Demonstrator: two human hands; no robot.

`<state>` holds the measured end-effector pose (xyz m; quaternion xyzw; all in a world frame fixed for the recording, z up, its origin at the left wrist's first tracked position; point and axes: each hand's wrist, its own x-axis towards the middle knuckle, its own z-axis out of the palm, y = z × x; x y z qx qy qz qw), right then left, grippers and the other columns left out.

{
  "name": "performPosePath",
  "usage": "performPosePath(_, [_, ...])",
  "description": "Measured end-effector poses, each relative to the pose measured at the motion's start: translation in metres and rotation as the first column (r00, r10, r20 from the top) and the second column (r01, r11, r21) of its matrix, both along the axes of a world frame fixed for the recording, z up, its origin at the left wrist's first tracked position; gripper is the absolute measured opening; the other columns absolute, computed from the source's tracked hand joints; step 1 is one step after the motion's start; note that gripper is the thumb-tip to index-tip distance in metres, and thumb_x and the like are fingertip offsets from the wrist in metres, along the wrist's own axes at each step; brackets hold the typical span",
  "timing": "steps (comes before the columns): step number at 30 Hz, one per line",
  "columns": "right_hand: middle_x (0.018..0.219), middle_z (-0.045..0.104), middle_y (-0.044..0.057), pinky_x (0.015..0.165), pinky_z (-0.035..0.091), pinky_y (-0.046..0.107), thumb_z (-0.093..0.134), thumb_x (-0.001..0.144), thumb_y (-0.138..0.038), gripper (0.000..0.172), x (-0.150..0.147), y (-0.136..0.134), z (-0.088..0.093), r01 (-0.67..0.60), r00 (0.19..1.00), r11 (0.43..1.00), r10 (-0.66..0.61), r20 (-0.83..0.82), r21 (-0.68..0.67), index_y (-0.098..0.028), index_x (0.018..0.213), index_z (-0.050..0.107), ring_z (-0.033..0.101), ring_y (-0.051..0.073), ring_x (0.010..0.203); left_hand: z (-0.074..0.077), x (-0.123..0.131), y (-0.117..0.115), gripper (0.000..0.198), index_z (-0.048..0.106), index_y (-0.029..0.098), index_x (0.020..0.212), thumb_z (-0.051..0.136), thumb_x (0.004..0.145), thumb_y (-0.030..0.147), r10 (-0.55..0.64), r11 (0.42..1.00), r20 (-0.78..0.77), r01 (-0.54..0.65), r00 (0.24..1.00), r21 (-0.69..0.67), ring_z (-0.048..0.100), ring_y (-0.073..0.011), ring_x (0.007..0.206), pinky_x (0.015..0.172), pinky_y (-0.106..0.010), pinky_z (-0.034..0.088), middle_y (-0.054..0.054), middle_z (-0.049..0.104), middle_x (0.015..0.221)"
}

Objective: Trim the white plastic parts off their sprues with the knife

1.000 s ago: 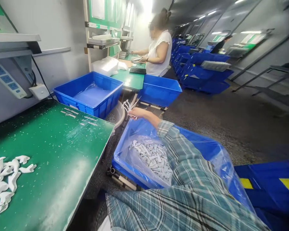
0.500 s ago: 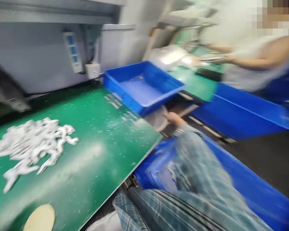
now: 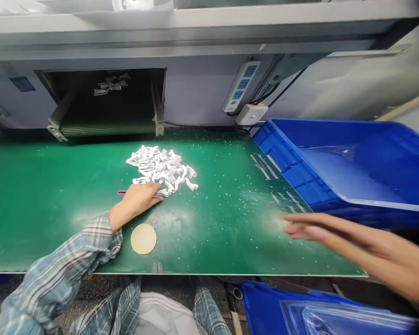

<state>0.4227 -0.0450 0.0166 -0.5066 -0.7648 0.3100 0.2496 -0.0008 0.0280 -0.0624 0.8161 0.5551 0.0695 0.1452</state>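
My left hand (image 3: pixel 139 201) reaches to the near edge of a pile of small curved white plastic pieces (image 3: pixel 158 165). Its thumb and fingers close on one white piece (image 3: pixel 163 192) at the pile's front. A thin pink-red object (image 3: pixel 121 192) pokes out behind this hand, the rest of it hidden. Blurred by motion, my right hand (image 3: pixel 310 228) hovers over the right side of the green table, its fingers stretched forward and nothing visible in them. A round cream-coloured disc (image 3: pixel 143 239) lies on the table below my left hand.
A conveyor opening (image 3: pixel 108 107) at the back holds several white pieces on its belt. Right of it are a power strip (image 3: pixel 242 86) and a blue bin (image 3: pixel 293 167). Another blue bin (image 3: pixel 265 307) with clear plastic sits below the edge of the green table (image 3: pixel 212 232).
My view has swung left from the bins to the table. My right hand has moved from beside the blue bin to above the table. My left hand now shows at the pile.
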Motion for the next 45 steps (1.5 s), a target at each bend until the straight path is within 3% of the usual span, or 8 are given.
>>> performPosePath(3, [0.107,0.082,0.011,0.073,0.066,0.036,0.066,0.099,-0.042,0.025,-0.057,-0.004,0.004,-0.226,0.967,0.973,0.22,0.125,0.038,-0.038,0.12,0.078,0.08,0.027,0.092,-0.003,0.008,0.006,0.018,0.071,0.017,0.1,0.064,0.095,0.032,0.027,1.0,0.082,-0.028,0.996,0.011,0.069,-0.0232,0.083,0.072,-0.029,0.047,-0.012,0.075,0.098])
performPosePath(6, [0.12,0.079,0.008,0.085,0.067,0.043,0.063,0.1,-0.041,0.033,-0.131,0.011,-0.018,-0.231,0.972,0.973,0.231,0.047,0.002,-0.032,0.13,0.072,0.079,0.028,0.098,0.004,0.003,-0.003,0.03,0.069,0.018,0.102,0.056,0.1,0.045,0.067,0.998,0.203,-0.07,0.977,0.007,0.062,-0.0184,0.07,0.063,-0.026,0.042,-0.004,0.068,0.078])
performPosePath(9, [0.133,0.073,0.012,0.094,0.064,0.045,0.066,0.098,-0.042,0.048,-0.191,0.027,-0.048,-0.176,0.949,0.983,0.155,-0.276,-0.055,-0.025,0.142,0.063,0.075,0.026,0.112,0.015,-0.002,-0.022,0.039,0.069,0.018,0.105,0.053,0.1,0.054,0.106,0.994,0.393,-0.1,0.913,-0.037,0.051,-0.0135,0.06,0.056,-0.023,0.038,0.003,0.056,0.065])
performPosePath(13, [0.128,0.074,0.01,0.087,0.065,0.036,0.072,0.093,-0.044,0.047,-0.236,0.043,-0.07,-0.211,0.755,0.959,0.037,-0.655,-0.189,-0.024,0.135,0.069,0.074,0.022,0.105,0.024,-0.003,-0.044,0.029,0.072,0.019,0.098,0.064,0.094,0.047,0.178,0.984,0.666,-0.12,0.725,-0.133,0.039,-0.0106,0.056,0.055,-0.023,0.032,0.006,0.051,0.06])
performPosePath(18, [0.124,0.072,0.008,0.074,0.066,0.029,0.076,0.091,-0.038,0.033,-0.241,0.049,-0.077,-0.137,0.723,0.978,-0.009,-0.691,-0.156,-0.025,0.121,0.077,0.071,0.022,0.104,0.023,-0.022,-0.05,0.051,0.054,0.025,0.139,0.069,0.093,0.041,0.09,0.989,0.685,0.016,0.723,-0.146,0.04,-0.0106,0.061,0.059,-0.024,0.037,0.001,0.065,0.092])
performPosePath(21, [0.12,0.068,0.008,0.079,0.065,0.029,0.072,0.095,-0.028,0.028,-0.232,0.047,-0.085,-0.101,0.786,0.995,0.089,-0.612,0.015,-0.027,0.123,0.076,0.07,0.019,0.101,0.02,-0.033,-0.051,0.038,0.052,0.024,0.135,0.049,0.104,0.045,0.056,0.992,0.682,0.038,0.729,-0.121,0.053,-0.014,0.077,0.071,-0.027,0.045,-0.005,0.064,0.112])
performPosePath(28, [0.111,0.075,0.007,0.089,0.061,0.034,0.066,0.097,-0.01,0.032,-0.225,0.041,-0.093,-0.067,0.889,0.907,0.243,-0.387,0.417,-0.026,0.124,0.072,0.071,0.019,0.101,0.014,-0.023,-0.059,0.035,0.056,0.02,0.089,0.037,0.109,0.042,-0.023,0.998,0.583,0.052,0.812,-0.032,0.052,-0.0134,0.066,0.065,-0.026,0.04,0.002,0.058,0.074])
performPosePath(45, [0.109,0.077,0.007,0.084,0.064,0.035,0.064,0.099,-0.011,0.034,-0.226,0.036,-0.089,-0.093,0.893,0.842,0.307,-0.329,0.532,-0.026,0.128,0.07,0.075,0.021,0.097,0.009,-0.014,-0.066,0.029,0.049,0.021,0.082,0.045,0.107,0.034,-0.175,0.985,0.511,0.149,0.842,0.092,0.045,-0.0098,0.055,0.053,-0.023,0.034,0.005,0.053,0.066])
